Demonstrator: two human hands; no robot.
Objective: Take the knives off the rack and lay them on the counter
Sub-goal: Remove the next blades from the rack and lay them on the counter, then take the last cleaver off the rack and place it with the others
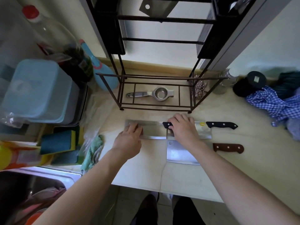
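Observation:
Three cleavers lie on the pale counter (227,176) in front of the black rack (162,40). My right hand (183,129) grips the black handle of the leftmost cleaver (154,129). My left hand (129,140) holds the far end of the same blade, which lies flat on the counter. A second black-handled cleaver (222,125) lies to the right, its blade partly under my right hand. Nearer me lies a brown-handled cleaver (181,153). One more cleaver (155,7) hangs high in the rack.
A metal lemon squeezer (155,94) sits on the rack's bottom shelf. Blue containers (37,88), bottles and sponges (58,142) crowd the left, above a sink (24,192). A green rag (93,151) lies by my left wrist. A blue checked cloth (274,103), a black jar (250,85) and a glass jar (225,82) stand right.

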